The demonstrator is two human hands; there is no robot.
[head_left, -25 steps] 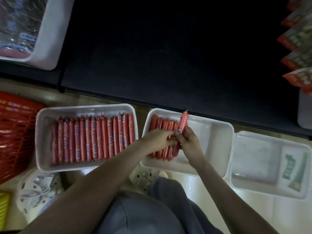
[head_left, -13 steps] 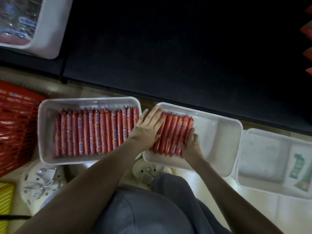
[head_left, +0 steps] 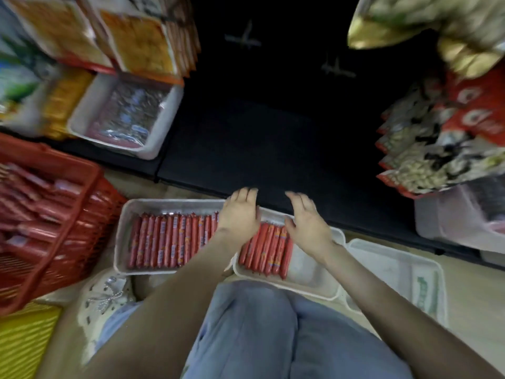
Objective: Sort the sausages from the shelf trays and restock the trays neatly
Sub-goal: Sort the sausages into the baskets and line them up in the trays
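From the head view, two white plastic trays with rounded corners and raised rims sit side by side on the pale floor, against the front edge of a black shelf (head_left: 273, 138). The left tray (head_left: 164, 205) is packed nearly wall to wall with one row of slim, glossy red sausages (head_left: 172, 242), lying parallel with crimped ends. The middle tray (head_left: 300, 289) holds a shorter row of sausages (head_left: 269, 250) pushed to its left side, slightly slanted; bare white tray floor shows to their right.

Both hands are spread flat, palms down, fingers fairly straight, holding nothing. The left hand (head_left: 240, 212) lies over the seam where the two trays meet, fingertips past the far rims toward the shelf lip. The right hand (head_left: 308, 222) is over the far rim of the middle tray, at the right end of its sausage row. Motion blur hides whether either one touches the sausages.

A third white tray (head_left: 396, 258) just right of the middle one holds a green-printed sheet. A red slatted basket (head_left: 54, 214) of red packets crowds the left tray's left side. A white shoe (head_left: 106, 296) and blue denim knees (head_left: 259, 337) close in the near side
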